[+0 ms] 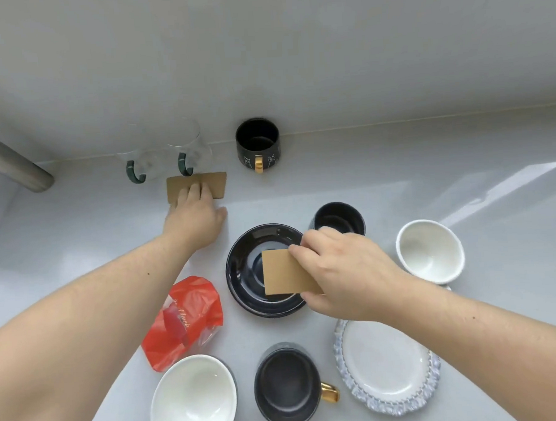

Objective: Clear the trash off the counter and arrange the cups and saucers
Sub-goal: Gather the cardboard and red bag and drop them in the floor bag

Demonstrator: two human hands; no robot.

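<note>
cardboard first — my right hand (347, 271) pinches one brown cardboard piece (284, 271) between thumb and fingers, just over the black saucer (248, 276). my left hand (194, 214) lies flat with fingers pressed on a second cardboard piece (198, 186) near the two glass mugs (167, 158) by the wall, not yet closed around it. i'd say the clearing is barely begun: the red plastic wrapper (182, 321) lies untouched on the counter (397, 178). nothing looks arranged either — the white cups (430, 254), the dark mugs (289, 383) and the pale scalloped saucer (388, 365) sit scattered, no cup on a saucer.
</note>
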